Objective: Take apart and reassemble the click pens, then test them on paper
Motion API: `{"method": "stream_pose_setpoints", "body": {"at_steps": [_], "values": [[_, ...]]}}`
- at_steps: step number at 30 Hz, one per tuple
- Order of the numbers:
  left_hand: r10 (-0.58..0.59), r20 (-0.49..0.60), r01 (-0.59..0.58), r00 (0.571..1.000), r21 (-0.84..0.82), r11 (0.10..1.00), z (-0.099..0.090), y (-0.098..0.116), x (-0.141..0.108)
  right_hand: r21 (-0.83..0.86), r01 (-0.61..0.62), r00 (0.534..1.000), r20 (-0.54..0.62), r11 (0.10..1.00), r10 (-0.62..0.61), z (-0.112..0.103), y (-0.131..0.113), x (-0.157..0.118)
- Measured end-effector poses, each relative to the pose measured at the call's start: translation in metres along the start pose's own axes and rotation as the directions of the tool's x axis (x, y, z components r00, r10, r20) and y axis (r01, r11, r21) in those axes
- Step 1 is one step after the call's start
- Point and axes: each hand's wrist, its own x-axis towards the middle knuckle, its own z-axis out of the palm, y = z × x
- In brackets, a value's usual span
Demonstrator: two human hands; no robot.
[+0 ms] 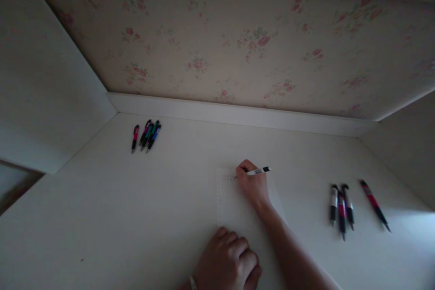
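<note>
My right hand (253,184) is closed around a white pen (260,171) with a black end. The pen's tip is at the upper part of a sheet of paper (234,204), where a short line of small dark marks shows near the top left. Lower down, my left hand (227,260) rests over the bottom of the sheet with its fingers curled into a loose fist. Nothing shows in those fingers, and their undersides are hidden. A pale band circles the left wrist. My right forearm lies across the sheet's right side.
Several coloured pens (149,137) lie at the back left of the white desk (136,217). More pens (341,210) lie to the right, with a red and black pen (374,204) apart from them. White panels and a flowered wall (204,45) enclose the desk.
</note>
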Motion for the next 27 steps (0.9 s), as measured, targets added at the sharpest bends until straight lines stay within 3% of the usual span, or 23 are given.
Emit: {"method": "stream_pose_setpoints", "body": {"at_steps": [6, 10, 15, 21, 27], "values": [[-0.034, 0.01, 0.034, 0.999, -0.023, 0.999, -0.001, 0.001, 0.002, 0.079, 0.002, 0.999, -0.047, 0.997, 0.002, -0.003, 0.004, 0.003], [-0.086, 0.033, 0.088, 0.996, -0.072, 0.993, -0.007, 0.004, 0.004, 0.111, 0.04, 0.999, 0.002, 0.993, -0.04, -0.003, 0.004, 0.001], [-0.155, 0.059, 0.165, 0.986, -0.264, 0.95, -0.02, 0.007, 0.01, -0.002, 0.169, 0.985, 0.044, 0.986, -0.169, -0.01, 0.0, -0.016], [-0.233, 0.159, 0.277, 0.959, -0.371, 0.886, -0.035, 0.008, 0.018, -0.121, 0.425, 0.898, 0.18, 0.897, -0.401, -0.023, -0.001, -0.046], [-0.274, 0.217, 0.344, 0.937, -0.427, 0.837, -0.044, 0.009, 0.022, -0.204, 0.559, 0.821, 0.271, 0.804, -0.502, -0.033, 0.001, -0.062]]}}
